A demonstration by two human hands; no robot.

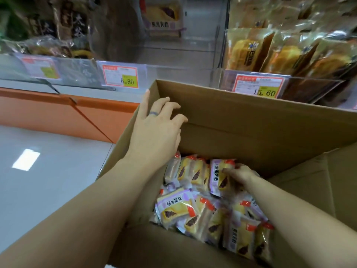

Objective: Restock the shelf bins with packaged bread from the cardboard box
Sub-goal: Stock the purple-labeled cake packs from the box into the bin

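Cardboard box (pixel 241 132): standing open below the shelf front, flaps up, its far wall reaching up in front of the shelf bins.
Bread packets (pixel 179 207): lying in a loose heap at the bottom of the box, purple-and-yellow wrappers with red corners.
Left hand (pixel 154 130): resting against the box's left wall near the top edge, fingers spread and lightly bent, holding nothing; a ring (pixel 154 113) is showing on one finger.
Right hand (pixel 241 174): reaching down into the box, fingers pinching the top of one upright packet (pixel 220 178) at the heap's far side.
Middle bin (pixel 173 68): clear-walled, carrying an 8.80 tag (pixel 120 76).
Right bin (pixel 309 88): holding golden bread packs (pixel 251 51), with a 15.60 tag (pixel 258 86) on its front.
Floor (pixel 48 171): grey, reflecting a ceiling light.
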